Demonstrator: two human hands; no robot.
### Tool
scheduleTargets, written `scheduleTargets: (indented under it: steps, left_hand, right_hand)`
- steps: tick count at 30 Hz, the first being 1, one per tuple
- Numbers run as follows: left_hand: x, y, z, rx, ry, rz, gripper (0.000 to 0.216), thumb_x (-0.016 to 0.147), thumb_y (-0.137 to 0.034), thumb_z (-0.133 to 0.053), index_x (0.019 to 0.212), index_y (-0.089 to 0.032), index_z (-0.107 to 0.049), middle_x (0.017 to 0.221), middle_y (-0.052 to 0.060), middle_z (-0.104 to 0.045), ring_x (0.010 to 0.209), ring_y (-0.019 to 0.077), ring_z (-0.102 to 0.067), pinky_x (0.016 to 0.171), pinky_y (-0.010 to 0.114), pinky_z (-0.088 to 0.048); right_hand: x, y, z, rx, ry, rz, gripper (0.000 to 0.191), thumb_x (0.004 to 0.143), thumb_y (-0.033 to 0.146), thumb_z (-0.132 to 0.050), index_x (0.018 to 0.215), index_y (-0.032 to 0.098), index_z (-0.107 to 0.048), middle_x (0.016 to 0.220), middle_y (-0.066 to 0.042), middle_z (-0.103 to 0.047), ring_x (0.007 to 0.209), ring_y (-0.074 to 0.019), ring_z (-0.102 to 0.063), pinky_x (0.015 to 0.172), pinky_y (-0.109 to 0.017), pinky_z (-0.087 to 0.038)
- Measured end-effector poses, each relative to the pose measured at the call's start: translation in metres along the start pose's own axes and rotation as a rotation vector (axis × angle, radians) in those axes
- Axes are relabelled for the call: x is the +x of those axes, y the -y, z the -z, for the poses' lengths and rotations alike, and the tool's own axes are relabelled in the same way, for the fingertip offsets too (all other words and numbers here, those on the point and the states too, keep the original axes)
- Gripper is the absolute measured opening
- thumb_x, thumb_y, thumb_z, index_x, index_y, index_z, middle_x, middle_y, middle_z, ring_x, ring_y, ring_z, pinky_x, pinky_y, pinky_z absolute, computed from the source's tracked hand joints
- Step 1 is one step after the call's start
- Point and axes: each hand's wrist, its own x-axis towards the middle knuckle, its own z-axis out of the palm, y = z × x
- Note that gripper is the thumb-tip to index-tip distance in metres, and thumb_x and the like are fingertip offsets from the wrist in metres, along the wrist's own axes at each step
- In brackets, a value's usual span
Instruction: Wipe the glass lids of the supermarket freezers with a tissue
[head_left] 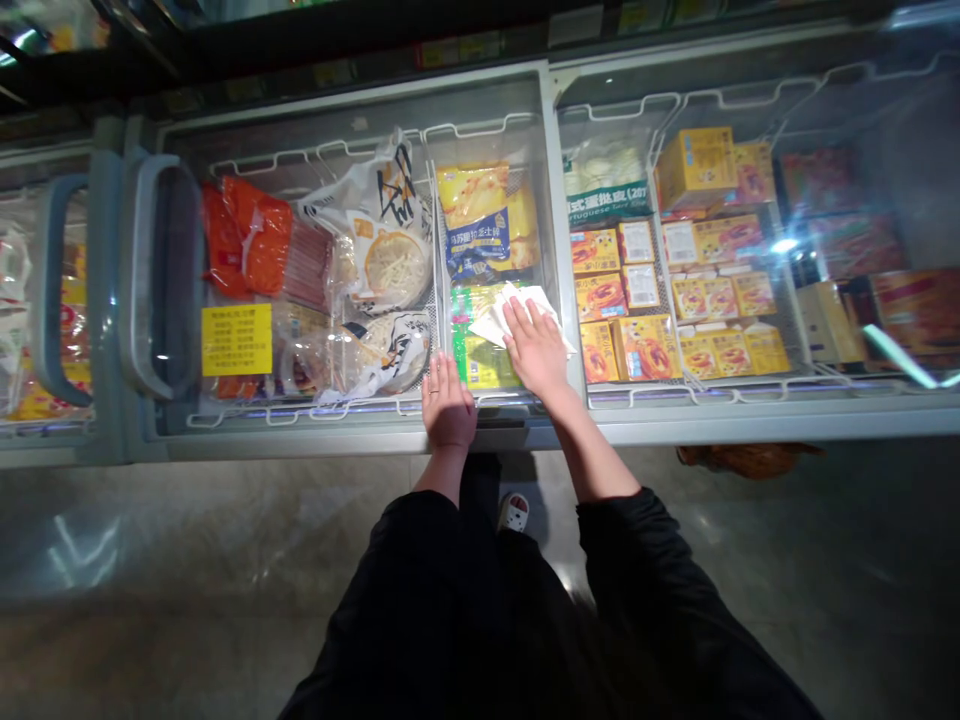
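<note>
My right hand (536, 345) lies flat, fingers stretched out, on a folded white tissue (491, 325), pressing it to the glass lid (487, 140) of a chest freezer. The tissue spreads out on both sides of the fingers. Nearer the front edge, my left hand (448, 405) rests flat on the lid with its fingers together and straight, holding nothing. Under the glass between and beyond the hands lie a green and yellow packet (484, 365) and yellow and blue bags (480, 220).
Grey handles (154, 280) stand up at the left of the lid. A yellow notice (236, 340) shows there. White bags (394, 240) and red packs (247, 235) lie left below the glass, yellow boxes (645, 345) to the right. A dark shelf runs along the back.
</note>
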Motion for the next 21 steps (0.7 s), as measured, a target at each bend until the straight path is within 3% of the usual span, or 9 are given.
scheduleTargets:
  steps: [2,5,10,13,17,21]
  left_hand:
    - [0.0,0.001,-0.001,0.005,-0.002,-0.009,0.073,0.107,-0.023,-0.031,0.178,-0.021,-0.012,0.18,0.006,-0.021,0.169,0.0196,-0.011,0.142,0.042,-0.015]
    - [0.0,0.002,-0.001,0.001,0.001,-0.018,0.075,0.107,-0.023,-0.033,0.178,-0.022,-0.01,0.181,0.006,-0.021,0.169,0.0216,-0.012,0.142,0.044,-0.016]
    - [0.001,0.002,0.002,0.001,0.017,-0.009,0.078,0.106,-0.024,-0.034,0.178,-0.028,-0.003,0.18,0.004,-0.024,0.168,0.0198,-0.013,0.142,0.045,-0.018]
    - [0.001,0.001,0.003,0.0,0.021,-0.016,0.078,0.106,-0.025,-0.033,0.178,-0.028,-0.003,0.181,0.003,-0.024,0.168,0.0183,-0.009,0.142,0.044,-0.016]
    - [-0.001,0.0,0.007,-0.008,0.035,-0.033,0.073,0.108,-0.027,-0.03,0.178,-0.019,-0.009,0.182,0.006,-0.02,0.169,0.02,-0.006,0.142,0.043,-0.013]
    - [-0.004,-0.002,0.011,-0.031,0.038,-0.025,0.071,0.109,-0.027,-0.03,0.178,-0.02,-0.015,0.181,0.007,-0.022,0.17,0.0207,-0.012,0.142,0.043,-0.014]
  right_hand:
    - [0.003,0.008,-0.004,-0.002,0.019,0.059,0.06,0.113,0.033,-0.035,0.172,0.023,-0.038,0.178,-0.004,-0.037,0.168,-0.0275,-0.028,0.137,-0.056,-0.027]
    - [-0.019,0.005,-0.005,-0.007,0.064,0.133,0.059,0.113,0.033,-0.038,0.171,0.025,-0.04,0.176,-0.003,-0.04,0.167,-0.0259,-0.032,0.137,-0.053,-0.029]
    - [-0.054,-0.017,0.001,-0.028,0.045,0.096,0.058,0.113,0.031,-0.037,0.171,0.026,-0.041,0.175,-0.004,-0.043,0.164,-0.0252,-0.038,0.135,-0.052,-0.034]
    - [-0.035,-0.018,0.005,-0.034,0.003,0.035,0.058,0.114,0.033,-0.034,0.172,0.024,-0.039,0.177,-0.004,-0.039,0.166,-0.0266,-0.034,0.135,-0.054,-0.032]
    - [0.002,-0.011,0.006,-0.024,-0.008,-0.04,0.059,0.113,0.033,-0.035,0.171,0.023,-0.04,0.178,-0.003,-0.037,0.167,-0.029,-0.031,0.135,-0.056,-0.029]
    - [-0.007,-0.015,0.01,0.0,0.075,0.057,0.059,0.113,0.033,-0.036,0.172,0.026,-0.039,0.177,-0.002,-0.039,0.168,-0.0272,-0.029,0.136,-0.057,-0.027]
